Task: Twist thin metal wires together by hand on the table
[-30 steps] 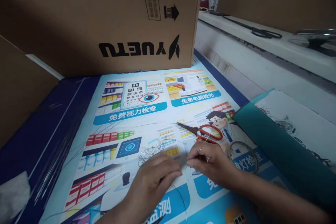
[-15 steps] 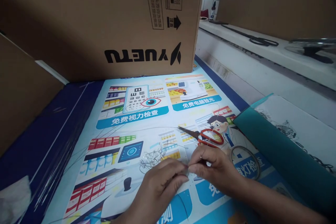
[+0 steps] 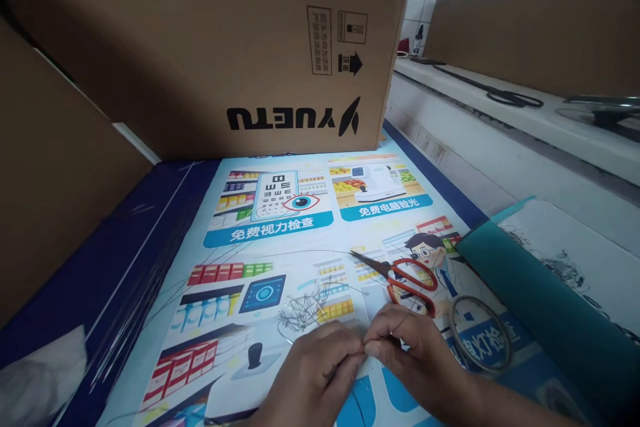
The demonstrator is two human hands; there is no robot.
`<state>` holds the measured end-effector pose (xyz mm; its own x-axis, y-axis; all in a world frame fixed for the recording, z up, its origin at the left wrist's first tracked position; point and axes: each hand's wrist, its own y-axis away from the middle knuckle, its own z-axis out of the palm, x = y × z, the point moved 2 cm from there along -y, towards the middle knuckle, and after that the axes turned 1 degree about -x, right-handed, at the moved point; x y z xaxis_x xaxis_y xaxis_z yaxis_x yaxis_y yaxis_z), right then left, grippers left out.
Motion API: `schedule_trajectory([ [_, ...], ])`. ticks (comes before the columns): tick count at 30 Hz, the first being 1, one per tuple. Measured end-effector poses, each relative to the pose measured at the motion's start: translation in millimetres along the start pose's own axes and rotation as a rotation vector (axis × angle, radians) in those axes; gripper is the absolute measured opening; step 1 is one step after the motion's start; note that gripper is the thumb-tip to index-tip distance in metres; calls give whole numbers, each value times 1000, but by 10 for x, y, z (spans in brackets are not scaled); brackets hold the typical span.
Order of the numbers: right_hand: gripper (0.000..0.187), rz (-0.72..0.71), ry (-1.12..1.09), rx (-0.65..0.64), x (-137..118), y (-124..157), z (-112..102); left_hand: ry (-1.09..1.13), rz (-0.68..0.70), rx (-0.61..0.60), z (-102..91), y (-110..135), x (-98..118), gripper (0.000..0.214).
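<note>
My left hand (image 3: 315,373) and my right hand (image 3: 407,353) meet fingertip to fingertip low in the view, both pinched on a thin wire (image 3: 350,407) that loops away beneath them. Just beyond my left fingers lies a small heap of cut wire pieces (image 3: 300,310). Red-handled scissors (image 3: 407,280) lie shut on the printed poster (image 3: 280,227), a little beyond my right hand. A coil of wire (image 3: 481,333) rests to the right of my right hand.
A large cardboard box (image 3: 225,47) stands at the poster's far edge, with more cardboard (image 3: 45,167) at the left. A teal folder (image 3: 535,300) and white sheet (image 3: 575,247) lie at the right. A white ledge (image 3: 525,113) carries black scissors. Long wires (image 3: 145,293) lie at the left.
Both hands have drawn nearer to me and closer together, fingertips now touching. The view has tilted up and shifted, so the box and scissors sit lower and further right.
</note>
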<state>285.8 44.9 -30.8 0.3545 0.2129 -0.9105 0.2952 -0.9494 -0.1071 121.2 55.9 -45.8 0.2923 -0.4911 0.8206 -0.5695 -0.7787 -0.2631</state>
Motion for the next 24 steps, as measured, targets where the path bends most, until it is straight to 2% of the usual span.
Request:
schedule_trajectory([
  [5, 11, 12, -1, 8, 9, 20, 26, -47, 53, 33, -2, 4, 16, 15],
  [8, 12, -38, 35, 4, 9, 18, 36, -66, 60, 8, -11, 1, 43, 16],
  [13, 14, -90, 120, -22, -5, -3, 25, -92, 29, -12, -29, 8, 50, 18],
  [16, 13, -74, 115, -32, -30, -27, 13, -77, 5, -3, -38, 17, 38, 18],
  [20, 13, -124, 68, -2, -75, -51, 4, -22, -45, -12, -40, 15, 42, 18],
  [24, 15, 8, -120, -8, -56, -62, -1, 27, -83, -17, -35, 1, 57, 17],
])
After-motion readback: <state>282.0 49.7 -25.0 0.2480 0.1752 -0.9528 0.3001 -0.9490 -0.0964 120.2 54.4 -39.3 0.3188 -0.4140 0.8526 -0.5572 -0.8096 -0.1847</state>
